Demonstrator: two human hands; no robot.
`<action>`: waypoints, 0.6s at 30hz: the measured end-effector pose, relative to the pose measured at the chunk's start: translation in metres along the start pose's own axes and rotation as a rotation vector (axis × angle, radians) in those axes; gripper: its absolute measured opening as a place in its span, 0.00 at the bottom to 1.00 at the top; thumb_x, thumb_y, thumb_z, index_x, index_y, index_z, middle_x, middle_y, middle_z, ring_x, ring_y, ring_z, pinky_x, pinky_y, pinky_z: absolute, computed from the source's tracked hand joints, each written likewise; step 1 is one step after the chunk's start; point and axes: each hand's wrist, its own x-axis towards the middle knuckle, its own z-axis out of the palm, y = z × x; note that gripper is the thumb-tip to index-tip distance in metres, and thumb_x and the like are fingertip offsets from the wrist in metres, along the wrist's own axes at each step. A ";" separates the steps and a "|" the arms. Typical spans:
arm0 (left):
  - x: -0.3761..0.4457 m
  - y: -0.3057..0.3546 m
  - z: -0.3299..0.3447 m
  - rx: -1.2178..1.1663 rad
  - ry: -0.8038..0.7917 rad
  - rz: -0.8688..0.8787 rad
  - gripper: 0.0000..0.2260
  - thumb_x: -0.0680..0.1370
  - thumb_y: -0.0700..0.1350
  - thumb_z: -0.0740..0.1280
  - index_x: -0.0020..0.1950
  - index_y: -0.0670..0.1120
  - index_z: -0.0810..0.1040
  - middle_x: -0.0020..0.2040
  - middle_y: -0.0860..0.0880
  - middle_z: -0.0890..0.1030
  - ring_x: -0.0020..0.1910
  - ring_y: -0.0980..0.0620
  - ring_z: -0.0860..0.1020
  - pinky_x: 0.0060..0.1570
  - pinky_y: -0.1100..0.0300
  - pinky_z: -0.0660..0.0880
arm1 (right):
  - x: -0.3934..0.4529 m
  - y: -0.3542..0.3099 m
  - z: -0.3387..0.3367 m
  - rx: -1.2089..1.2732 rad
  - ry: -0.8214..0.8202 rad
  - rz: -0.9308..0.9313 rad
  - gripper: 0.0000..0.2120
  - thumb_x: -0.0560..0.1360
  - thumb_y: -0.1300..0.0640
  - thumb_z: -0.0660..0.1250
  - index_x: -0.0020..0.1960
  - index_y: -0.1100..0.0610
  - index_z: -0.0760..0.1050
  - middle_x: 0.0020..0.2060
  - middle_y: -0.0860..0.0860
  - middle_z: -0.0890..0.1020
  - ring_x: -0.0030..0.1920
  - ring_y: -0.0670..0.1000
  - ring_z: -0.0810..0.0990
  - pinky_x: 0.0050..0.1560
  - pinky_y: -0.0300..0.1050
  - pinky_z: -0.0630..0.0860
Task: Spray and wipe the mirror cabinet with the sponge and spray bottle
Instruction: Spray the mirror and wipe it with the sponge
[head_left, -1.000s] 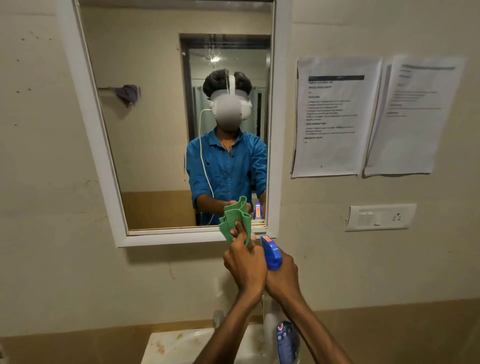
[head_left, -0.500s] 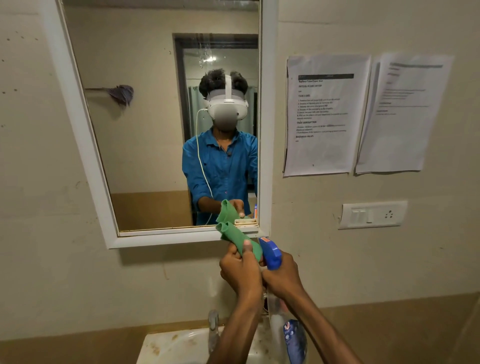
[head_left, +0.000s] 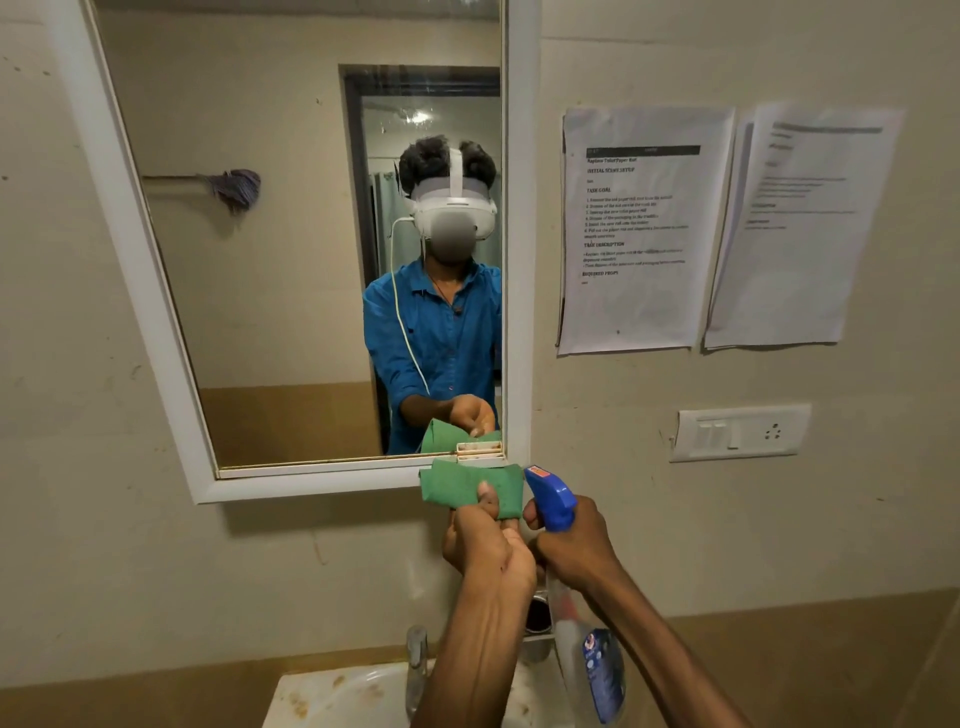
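The left hand (head_left: 488, 540) pinches the sponge (head_left: 470, 484) at the mirror cabinet (head_left: 519, 260)'s lower right corner; the right hand (head_left: 576, 545) grips the spray bottle (head_left: 553, 499), its nozzle pointing up-left at the glass.

Beige wall (head_left: 260, 561) carries two papers (head_left: 641, 228), a switch plate (head_left: 740, 432); sink (head_left: 337, 696) below.

Illumination is dim and warm, with a yellow-green cast. A ceiling light (head_left: 418, 117) appears as a small glare patch reflected in the mirror (head_left: 291, 249). The mirror frame (head_left: 156, 312) casts a soft shadow on the wall (head_left: 78, 545) beneath it. Wide-angle distortion bows straight lines near the edges. Printed text on the paper sheets (head_left: 641, 228) is soft, partly illegible.
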 end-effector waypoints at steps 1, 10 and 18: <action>-0.001 0.000 0.000 -0.004 -0.004 -0.001 0.16 0.75 0.29 0.64 0.61 0.39 0.75 0.51 0.43 0.79 0.51 0.46 0.78 0.51 0.51 0.76 | 0.001 0.001 0.000 -0.015 -0.001 -0.002 0.12 0.62 0.70 0.67 0.34 0.53 0.75 0.27 0.49 0.78 0.27 0.47 0.77 0.32 0.45 0.77; -0.006 -0.015 0.003 0.059 -0.012 0.053 0.15 0.76 0.30 0.63 0.61 0.38 0.75 0.50 0.43 0.79 0.48 0.47 0.78 0.46 0.54 0.76 | -0.003 -0.002 -0.017 0.014 0.004 -0.012 0.15 0.61 0.74 0.68 0.34 0.54 0.75 0.28 0.49 0.78 0.30 0.49 0.77 0.33 0.46 0.77; -0.018 -0.032 0.008 0.091 -0.071 -0.059 0.09 0.76 0.30 0.63 0.52 0.41 0.76 0.42 0.45 0.79 0.40 0.50 0.78 0.42 0.56 0.76 | -0.014 0.004 -0.041 0.110 0.059 0.038 0.15 0.60 0.76 0.67 0.37 0.58 0.76 0.32 0.54 0.79 0.30 0.52 0.77 0.32 0.48 0.77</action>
